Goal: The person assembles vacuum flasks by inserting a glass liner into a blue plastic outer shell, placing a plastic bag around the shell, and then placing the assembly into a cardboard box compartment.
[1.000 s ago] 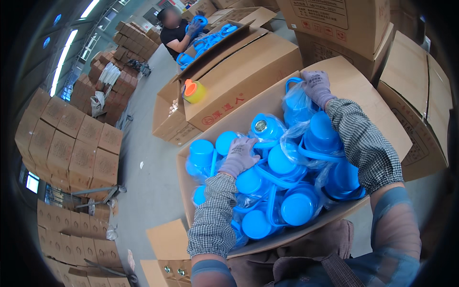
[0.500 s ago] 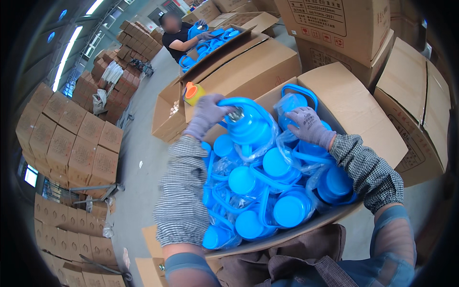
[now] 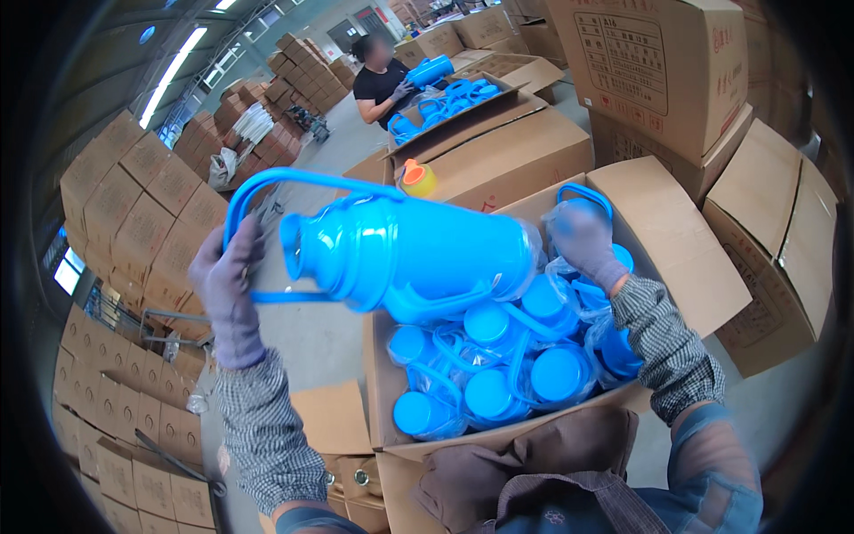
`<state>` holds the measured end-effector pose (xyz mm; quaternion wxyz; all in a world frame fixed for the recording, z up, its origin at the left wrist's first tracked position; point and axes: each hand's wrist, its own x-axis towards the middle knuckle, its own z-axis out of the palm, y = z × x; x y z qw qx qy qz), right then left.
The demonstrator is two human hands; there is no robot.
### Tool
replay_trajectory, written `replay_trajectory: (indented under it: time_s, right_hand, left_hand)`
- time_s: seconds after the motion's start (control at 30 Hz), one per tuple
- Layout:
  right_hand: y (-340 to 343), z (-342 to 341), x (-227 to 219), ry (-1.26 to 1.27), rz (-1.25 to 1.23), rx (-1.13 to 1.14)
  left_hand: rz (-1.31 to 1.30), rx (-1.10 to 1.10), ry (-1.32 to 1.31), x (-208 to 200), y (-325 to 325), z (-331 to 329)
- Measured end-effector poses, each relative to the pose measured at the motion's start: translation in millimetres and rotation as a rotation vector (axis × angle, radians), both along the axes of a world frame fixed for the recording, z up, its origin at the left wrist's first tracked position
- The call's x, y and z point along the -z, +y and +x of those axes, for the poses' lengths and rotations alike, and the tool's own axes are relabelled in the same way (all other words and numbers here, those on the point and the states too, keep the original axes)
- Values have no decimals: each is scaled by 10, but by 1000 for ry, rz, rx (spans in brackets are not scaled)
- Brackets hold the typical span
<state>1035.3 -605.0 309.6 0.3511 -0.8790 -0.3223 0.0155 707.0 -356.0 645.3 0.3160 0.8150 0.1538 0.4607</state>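
My gloved left hand [image 3: 229, 285] is closed round the looped handle of a blue thermos flask [image 3: 445, 245]. The flask lies sideways in the air, its uncapped neck toward that hand and its base to the right. Clear plastic film [image 3: 532, 249] clings around the base. My gloved right hand [image 3: 583, 238] is just beyond the base, over the far right part of an open carton [image 3: 676, 227]. Motion smears its fingers, and I cannot tell whether they grip film. Several more blue flasks [image 3: 559, 374] stand packed in the carton, partly wrapped in film.
A yellow container with an orange spout [image 3: 417, 178] stands behind the carton. Across from me, a person [image 3: 378, 82] holds a blue flask over another open carton [image 3: 458, 125]. Stacked cartons [image 3: 658, 62] rise at the right, and more cartons [image 3: 133, 196] line the left.
My left hand has drawn the flask up and left out of the carton and tipped it sideways. My right hand stays over the carton's far side. The other person has raised a flask.
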Motion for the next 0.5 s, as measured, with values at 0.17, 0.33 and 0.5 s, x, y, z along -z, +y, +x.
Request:
replay_trajectory:
  time_s: [0.17,0.33,0.5]
  right_hand:
    - [-201,-1552,-1039,1259,402,-384]
    - [316,-1930,-504,1230,896,-430]
    - [662,-2317,-472,1286,921,-363]
  left_hand:
    - [122,-77,-72,91,-611,-1314]
    - [38,256,31,549,-1679,-2111]
    - [509,534,270,1815,-2247,-2240]
